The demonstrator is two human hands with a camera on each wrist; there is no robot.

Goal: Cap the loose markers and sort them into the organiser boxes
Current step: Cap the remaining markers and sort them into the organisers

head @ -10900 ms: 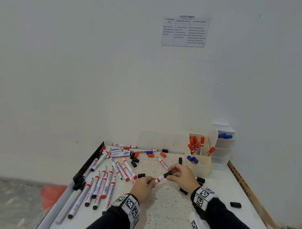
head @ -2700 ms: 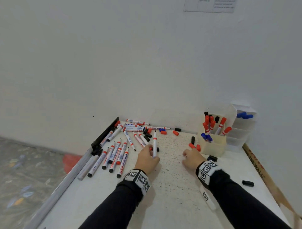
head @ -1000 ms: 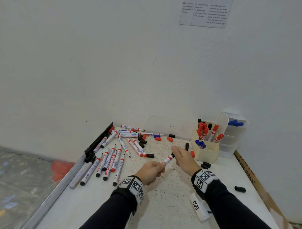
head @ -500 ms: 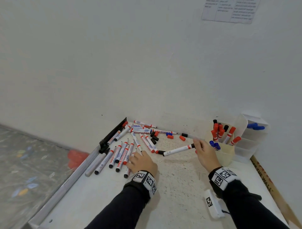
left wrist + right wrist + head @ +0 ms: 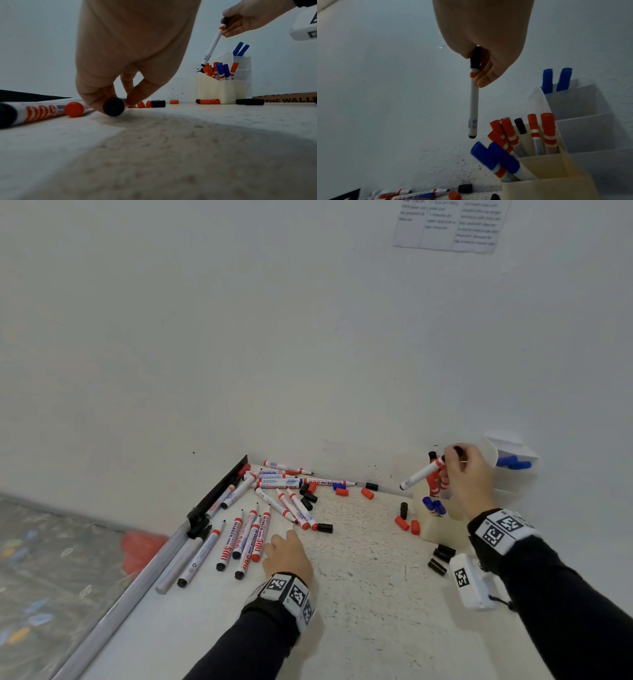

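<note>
My right hand (image 5: 451, 462) pinches a white marker with a black cap (image 5: 422, 474) by its cap end, and the marker hangs tilted just above the cream organiser box (image 5: 437, 527). In the right wrist view this marker (image 5: 474, 102) points down, left of the box (image 5: 547, 180), which holds red, blue and black capped markers. On the table, my left hand (image 5: 118, 100) pinches a black-ended marker (image 5: 113, 106) at the edge of the loose markers (image 5: 246, 539). In the head view my left hand (image 5: 286, 549) hides that marker.
A clear tiered organiser (image 5: 513, 494) with two blue markers (image 5: 513, 463) stands behind the cream box. Loose caps lie about: a black one (image 5: 324, 528), red ones (image 5: 401, 523) and black ones (image 5: 442, 553). A black rail (image 5: 219, 491) borders the table's left edge. A white wall stands behind.
My right hand carried the capped marker from the middle of the table up over the cream box. My left hand let go of it and dropped onto the loose markers.
</note>
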